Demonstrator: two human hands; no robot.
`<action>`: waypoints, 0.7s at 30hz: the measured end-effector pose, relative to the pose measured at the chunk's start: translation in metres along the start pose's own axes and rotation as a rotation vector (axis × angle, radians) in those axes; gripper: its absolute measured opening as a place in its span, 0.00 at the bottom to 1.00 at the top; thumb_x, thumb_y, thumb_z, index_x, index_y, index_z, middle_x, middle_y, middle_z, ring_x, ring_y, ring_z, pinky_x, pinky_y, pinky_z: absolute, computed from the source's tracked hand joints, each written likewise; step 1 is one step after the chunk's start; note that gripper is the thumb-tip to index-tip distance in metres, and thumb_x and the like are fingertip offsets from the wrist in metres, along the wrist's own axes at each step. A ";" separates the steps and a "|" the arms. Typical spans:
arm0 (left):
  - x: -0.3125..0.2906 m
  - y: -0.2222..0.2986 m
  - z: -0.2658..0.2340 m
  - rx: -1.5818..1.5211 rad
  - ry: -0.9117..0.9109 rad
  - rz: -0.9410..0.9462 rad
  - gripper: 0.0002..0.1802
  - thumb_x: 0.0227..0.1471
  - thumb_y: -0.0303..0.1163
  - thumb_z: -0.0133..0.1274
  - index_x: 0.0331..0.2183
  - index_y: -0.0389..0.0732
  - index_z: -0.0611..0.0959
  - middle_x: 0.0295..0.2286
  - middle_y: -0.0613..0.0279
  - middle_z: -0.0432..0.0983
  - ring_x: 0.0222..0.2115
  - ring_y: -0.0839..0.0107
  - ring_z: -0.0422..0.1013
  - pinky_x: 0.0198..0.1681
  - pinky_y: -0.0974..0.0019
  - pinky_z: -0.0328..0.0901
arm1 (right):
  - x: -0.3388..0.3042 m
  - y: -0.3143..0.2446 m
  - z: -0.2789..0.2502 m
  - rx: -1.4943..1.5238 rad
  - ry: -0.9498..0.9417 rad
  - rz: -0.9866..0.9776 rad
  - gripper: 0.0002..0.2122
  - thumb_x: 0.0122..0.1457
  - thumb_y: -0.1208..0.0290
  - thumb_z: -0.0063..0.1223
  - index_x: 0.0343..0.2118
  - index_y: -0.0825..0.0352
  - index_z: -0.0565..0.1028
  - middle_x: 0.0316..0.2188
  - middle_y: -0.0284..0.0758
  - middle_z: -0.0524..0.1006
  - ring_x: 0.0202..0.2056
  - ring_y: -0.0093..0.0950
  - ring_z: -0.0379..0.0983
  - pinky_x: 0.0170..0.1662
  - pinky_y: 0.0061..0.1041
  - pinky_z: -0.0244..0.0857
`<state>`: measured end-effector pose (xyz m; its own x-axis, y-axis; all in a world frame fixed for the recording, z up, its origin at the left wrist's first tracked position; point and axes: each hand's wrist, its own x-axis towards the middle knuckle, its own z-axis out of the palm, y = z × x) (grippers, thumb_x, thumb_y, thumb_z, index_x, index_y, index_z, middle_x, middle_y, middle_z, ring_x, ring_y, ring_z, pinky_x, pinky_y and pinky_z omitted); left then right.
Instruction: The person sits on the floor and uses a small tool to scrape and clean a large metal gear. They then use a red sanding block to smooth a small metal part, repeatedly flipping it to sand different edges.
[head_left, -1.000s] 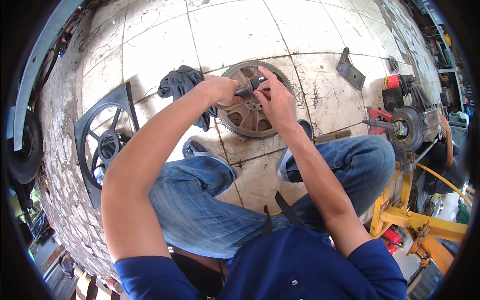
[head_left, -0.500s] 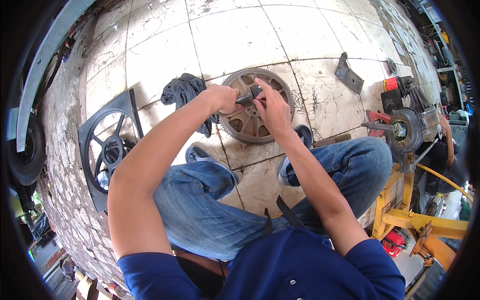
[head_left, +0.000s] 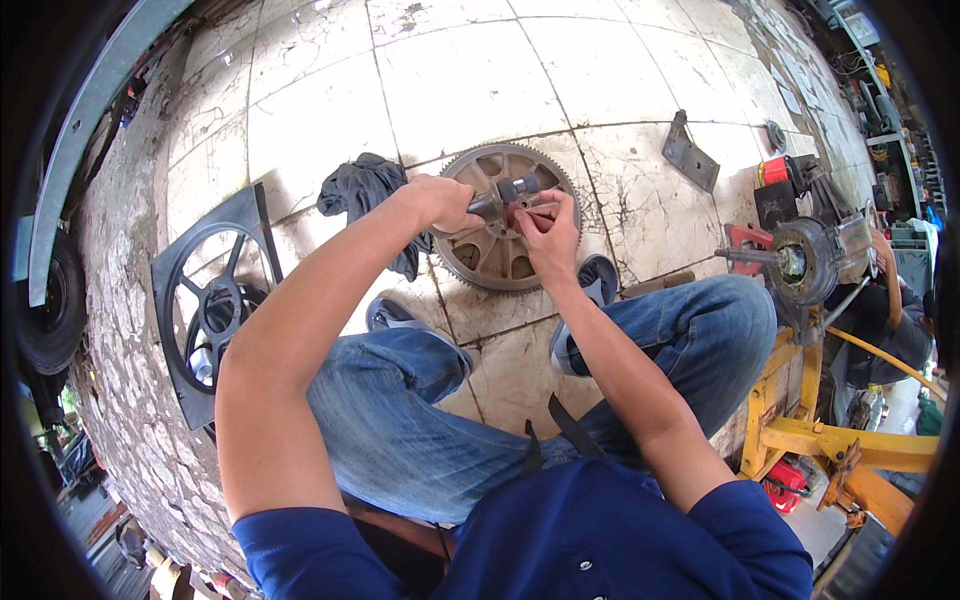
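Our left hand [head_left: 440, 203] has its fingers wrapped around a dark hand tool [head_left: 487, 207], and our right hand [head_left: 551, 240] pinches a small reddish piece [head_left: 526, 218] beside it. Both are over a toothed flywheel [head_left: 495, 262] on the tiled floor [head_left: 470, 80], a dark cloth [head_left: 362, 190] at its left.

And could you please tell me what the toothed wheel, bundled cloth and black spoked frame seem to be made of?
Toothed wheel: probably cast metal, dull grey-brown, with crisp rim teeth. Bundled cloth: fabric, dark and matt, judging by its soft folds. Black spoked frame: likely moulded plastic, smooth with thin spokes, though painted metal is possible.
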<state>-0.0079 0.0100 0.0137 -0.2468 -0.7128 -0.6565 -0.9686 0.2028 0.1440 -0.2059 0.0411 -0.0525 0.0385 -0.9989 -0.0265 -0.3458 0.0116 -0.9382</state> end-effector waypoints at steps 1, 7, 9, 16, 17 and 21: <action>0.000 0.000 -0.002 -0.008 -0.001 -0.005 0.31 0.54 0.58 0.47 0.44 0.39 0.79 0.41 0.52 0.79 0.43 0.58 0.74 0.47 0.56 0.68 | 0.003 0.011 0.001 0.111 -0.034 0.074 0.17 0.55 0.74 0.60 0.46 0.67 0.70 0.31 0.35 0.79 0.33 0.23 0.77 0.36 0.23 0.68; 0.007 0.001 0.004 -0.342 0.179 0.039 0.36 0.52 0.55 0.52 0.54 0.38 0.69 0.44 0.43 0.75 0.46 0.50 0.72 0.50 0.55 0.66 | 0.009 0.034 0.008 0.441 -0.303 0.400 0.17 0.55 0.74 0.60 0.49 0.67 0.76 0.36 0.32 0.77 0.38 0.20 0.71 0.44 0.19 0.65; 0.013 0.002 0.010 -0.450 0.279 0.106 0.39 0.50 0.53 0.56 0.55 0.37 0.68 0.45 0.41 0.75 0.47 0.49 0.71 0.50 0.55 0.66 | 0.007 0.037 0.012 0.306 -0.298 0.267 0.18 0.56 0.72 0.59 0.51 0.66 0.75 0.36 0.32 0.76 0.38 0.21 0.71 0.44 0.20 0.65; 0.027 0.007 0.017 -0.475 0.232 -0.022 0.38 0.44 0.53 0.61 0.47 0.31 0.75 0.39 0.38 0.77 0.42 0.48 0.74 0.45 0.57 0.68 | 0.014 0.040 0.000 0.039 -0.491 -0.058 0.22 0.56 0.77 0.53 0.56 0.62 0.71 0.47 0.39 0.69 0.49 0.31 0.67 0.50 0.26 0.64; 0.030 0.009 0.011 -0.428 0.166 -0.030 0.36 0.44 0.53 0.61 0.44 0.30 0.78 0.37 0.38 0.77 0.40 0.49 0.75 0.44 0.56 0.69 | 0.012 0.045 0.002 0.034 -0.444 -0.152 0.22 0.56 0.79 0.51 0.56 0.62 0.70 0.49 0.40 0.69 0.51 0.34 0.67 0.51 0.28 0.63; 0.022 0.016 0.008 -0.421 0.164 -0.026 0.32 0.43 0.52 0.61 0.33 0.28 0.81 0.29 0.40 0.78 0.33 0.51 0.77 0.37 0.56 0.69 | 0.001 0.040 0.001 -0.112 -0.390 -0.131 0.24 0.54 0.85 0.40 0.55 0.63 0.70 0.51 0.48 0.72 0.53 0.43 0.68 0.53 0.32 0.64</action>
<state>-0.0285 0.0027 -0.0046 -0.1909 -0.8180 -0.5426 -0.8940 -0.0834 0.4403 -0.2184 0.0402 -0.0904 0.4328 -0.8996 -0.0585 -0.4137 -0.1406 -0.8995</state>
